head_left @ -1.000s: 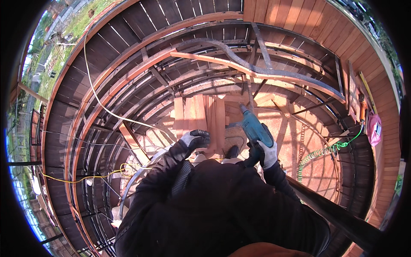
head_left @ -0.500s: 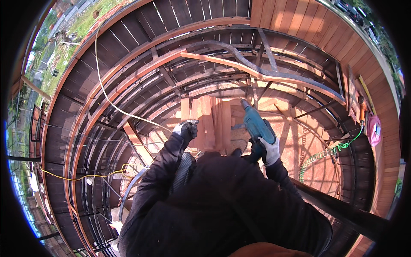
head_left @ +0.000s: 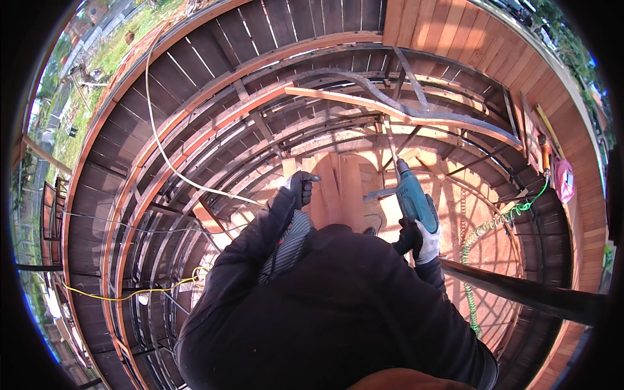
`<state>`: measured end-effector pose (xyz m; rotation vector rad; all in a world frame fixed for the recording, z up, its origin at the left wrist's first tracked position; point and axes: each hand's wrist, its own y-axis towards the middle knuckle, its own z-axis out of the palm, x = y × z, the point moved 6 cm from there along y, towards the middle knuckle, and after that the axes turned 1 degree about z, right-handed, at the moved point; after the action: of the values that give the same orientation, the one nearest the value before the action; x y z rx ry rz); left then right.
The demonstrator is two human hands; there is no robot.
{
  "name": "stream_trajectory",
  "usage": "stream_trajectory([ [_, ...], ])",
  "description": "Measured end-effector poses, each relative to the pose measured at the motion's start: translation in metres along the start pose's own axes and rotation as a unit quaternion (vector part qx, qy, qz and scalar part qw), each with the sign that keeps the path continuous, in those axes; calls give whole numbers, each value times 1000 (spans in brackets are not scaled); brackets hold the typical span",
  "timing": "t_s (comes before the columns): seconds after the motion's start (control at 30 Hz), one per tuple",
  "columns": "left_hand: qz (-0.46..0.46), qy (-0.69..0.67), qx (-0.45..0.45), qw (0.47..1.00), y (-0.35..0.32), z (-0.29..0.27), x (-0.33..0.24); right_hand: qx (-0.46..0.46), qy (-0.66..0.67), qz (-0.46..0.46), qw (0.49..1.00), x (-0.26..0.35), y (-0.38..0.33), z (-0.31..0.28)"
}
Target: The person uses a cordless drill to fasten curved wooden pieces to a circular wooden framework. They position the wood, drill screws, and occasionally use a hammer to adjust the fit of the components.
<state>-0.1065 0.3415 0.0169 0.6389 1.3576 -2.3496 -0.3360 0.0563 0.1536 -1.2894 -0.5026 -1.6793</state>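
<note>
My right hand (head_left: 421,239), in a white and black glove, grips a teal power drill (head_left: 413,199) whose long bit points up toward a curved wooden plank (head_left: 364,105). My left hand (head_left: 301,187), in a dark glove, rests on the upright stack of reddish wooden boards (head_left: 338,188) in front of me, fingers curled over a board's top edge. My dark jacket fills the lower middle of the view and hides what lies beneath me.
Curved dark metal ribs and wooden slats (head_left: 195,130) ring the space. A white cable (head_left: 170,162) runs down the left, a yellow cord (head_left: 143,291) lies lower left, a green coiled hose (head_left: 494,227) hangs right. A dark metal bar (head_left: 533,294) crosses at right.
My left hand has moved up and along the boards' top edge. The drill in my right hand has risen and tilted more upright, its bit nearer the curved plank.
</note>
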Motion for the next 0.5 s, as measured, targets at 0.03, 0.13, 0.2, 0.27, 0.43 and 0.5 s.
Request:
stream_trajectory([
  [0.03, -17, 27, 8, 999, 1, 4, -3, -16, 1, -15, 1000, 2, -6, 3],
  [0.13, -27, 111, 12, 993, 4, 11, -11, -28, -106, -54, 993, -24, -11, -21],
  [0.2, -24, 178, 37, 983, 14, 22, -16, -74, -194, -68, 976, -30, -21, -32],
  [0.27, -10, 230, 85, 970, 13, 37, -15, -109, -181, -62, 976, -30, -32, -33],
  [0.43, -64, 300, 241, 921, 22, 100, 8, -104, -63, -84, 989, 27, -47, -15],
  [0.5, -56, 327, 283, 900, 11, 155, 10, -94, -57, -115, 987, 57, -48, -7],
])
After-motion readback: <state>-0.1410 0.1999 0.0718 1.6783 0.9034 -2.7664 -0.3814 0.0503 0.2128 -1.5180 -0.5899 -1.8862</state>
